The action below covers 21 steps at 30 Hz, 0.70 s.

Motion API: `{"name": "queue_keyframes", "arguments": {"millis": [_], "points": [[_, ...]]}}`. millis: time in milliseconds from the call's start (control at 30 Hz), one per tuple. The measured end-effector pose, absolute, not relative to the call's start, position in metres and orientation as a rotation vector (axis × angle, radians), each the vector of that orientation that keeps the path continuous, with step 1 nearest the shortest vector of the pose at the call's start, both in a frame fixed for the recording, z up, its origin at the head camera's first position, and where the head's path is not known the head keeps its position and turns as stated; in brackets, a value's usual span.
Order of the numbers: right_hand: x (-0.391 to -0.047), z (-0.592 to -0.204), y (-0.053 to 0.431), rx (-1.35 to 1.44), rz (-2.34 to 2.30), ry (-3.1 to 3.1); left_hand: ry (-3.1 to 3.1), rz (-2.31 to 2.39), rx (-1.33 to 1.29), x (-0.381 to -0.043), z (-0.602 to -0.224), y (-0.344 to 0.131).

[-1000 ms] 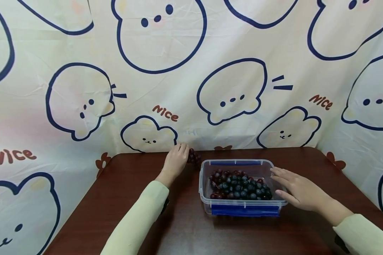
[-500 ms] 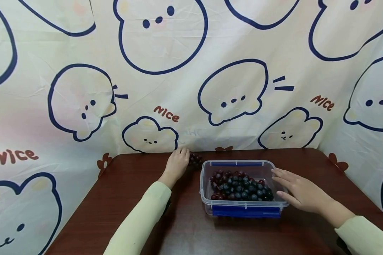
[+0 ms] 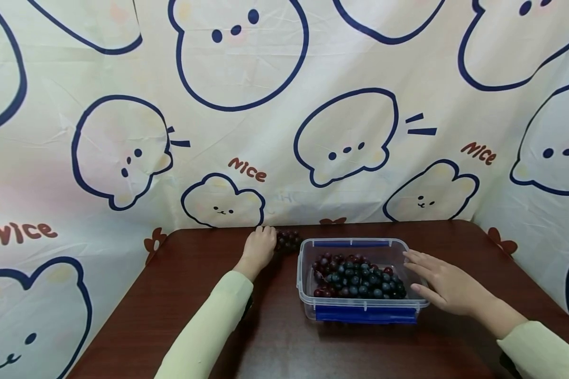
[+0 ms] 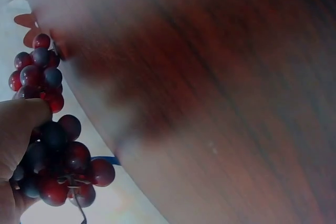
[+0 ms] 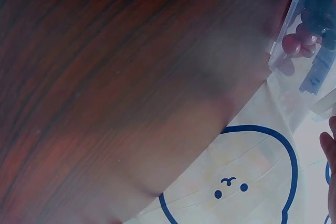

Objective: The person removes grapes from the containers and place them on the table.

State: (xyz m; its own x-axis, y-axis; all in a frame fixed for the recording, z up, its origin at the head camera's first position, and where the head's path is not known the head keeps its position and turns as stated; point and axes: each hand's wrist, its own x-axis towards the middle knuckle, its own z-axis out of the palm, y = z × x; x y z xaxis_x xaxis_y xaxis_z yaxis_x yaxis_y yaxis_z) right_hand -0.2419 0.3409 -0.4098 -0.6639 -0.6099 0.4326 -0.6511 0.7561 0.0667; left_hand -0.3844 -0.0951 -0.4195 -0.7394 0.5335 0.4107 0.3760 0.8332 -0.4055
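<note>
A small bunch of dark red grapes [image 3: 288, 241] lies at the back of the brown table [image 3: 194, 295], close to the backdrop. My left hand [image 3: 267, 232] curls round its left side. In the left wrist view the grape bunch [image 4: 58, 156] sits under a finger [image 4: 18, 124]. A clear plastic box [image 3: 360, 305] with blue clips holds several dark grapes [image 3: 357, 276]. My right hand [image 3: 411, 263] rests with straight fingers against the box's right wall. The right wrist view shows a corner of the box [image 5: 315, 35] and a fingertip [image 5: 331, 148].
A cartoon-bear cloth [image 3: 284, 105] hangs right behind the table and down both sides. The table's rounded back corners sit at left [image 3: 168, 234] and right [image 3: 469, 223]. Bare tabletop stretches in front of the box and to its left.
The left hand's fingers, stretched towards the bunch a second ago, have curled down onto it. The right hand and the box have stayed where they were.
</note>
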Motion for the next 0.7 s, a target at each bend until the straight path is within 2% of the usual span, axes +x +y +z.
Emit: {"name": "queue_keyframes", "arguments": {"millis": [700], "points": [[-0.2409,-0.4085,0.3402,0.942,0.13,-2.544,-2.778,0.317,-0.569,-0.384,-0.421,-0.0991]]}}
